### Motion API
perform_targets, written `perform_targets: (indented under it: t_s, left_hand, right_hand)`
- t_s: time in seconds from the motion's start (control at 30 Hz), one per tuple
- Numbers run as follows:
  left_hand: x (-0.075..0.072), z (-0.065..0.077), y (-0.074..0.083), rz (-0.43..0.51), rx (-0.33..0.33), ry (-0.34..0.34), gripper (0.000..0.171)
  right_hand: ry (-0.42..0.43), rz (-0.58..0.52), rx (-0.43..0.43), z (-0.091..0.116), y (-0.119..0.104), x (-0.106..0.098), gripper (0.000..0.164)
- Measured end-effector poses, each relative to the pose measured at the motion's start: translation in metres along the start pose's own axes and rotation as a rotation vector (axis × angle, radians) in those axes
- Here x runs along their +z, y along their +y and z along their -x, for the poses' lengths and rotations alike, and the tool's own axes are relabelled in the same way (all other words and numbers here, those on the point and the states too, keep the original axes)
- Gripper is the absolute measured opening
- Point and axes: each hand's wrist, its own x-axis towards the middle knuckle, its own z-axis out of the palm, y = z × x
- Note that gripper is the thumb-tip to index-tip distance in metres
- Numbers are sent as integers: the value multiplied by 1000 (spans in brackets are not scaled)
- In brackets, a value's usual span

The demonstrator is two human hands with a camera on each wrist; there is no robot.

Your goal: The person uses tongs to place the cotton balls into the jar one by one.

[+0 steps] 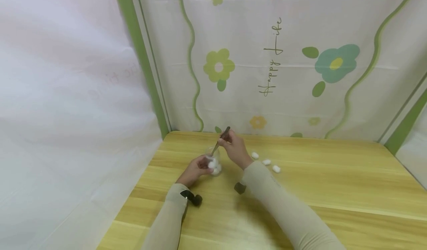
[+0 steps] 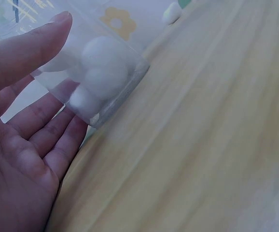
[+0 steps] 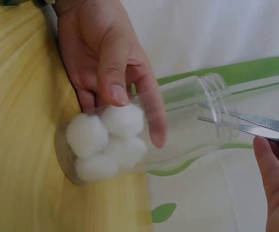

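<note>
A clear plastic jar [image 3: 178,111] with a threaded mouth stands upright on the table, several white cotton balls [image 3: 87,135] piled at its bottom. My left hand [image 1: 193,171] holds the jar from the left, thumb on one side and fingers around the other. Above the mouth, my right hand [image 1: 236,150] pinches metal tweezers [image 1: 221,140]. In the right wrist view, the tweezers' two tips are inside the jar's neck, spread apart, with nothing between them. The left wrist view shows the jar's lower part and the left palm [image 2: 19,169].
Three loose cotton balls lie to the right of the right hand, the nearest to the front being a white one [image 1: 276,168]. Wood-grain table [image 1: 333,179] extends to the right. A flowered curtain [image 1: 243,105] hangs behind, and white fabric [image 1: 76,112] is at the left.
</note>
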Motion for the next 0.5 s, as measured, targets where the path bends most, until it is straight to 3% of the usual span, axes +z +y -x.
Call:
perform_targets:
  t_s: [0.5]
  left_hand:
    - [2, 1, 1, 20, 27, 3, 62]
  right_hand:
    - [27, -22, -26, -7, -5, -15, 17]
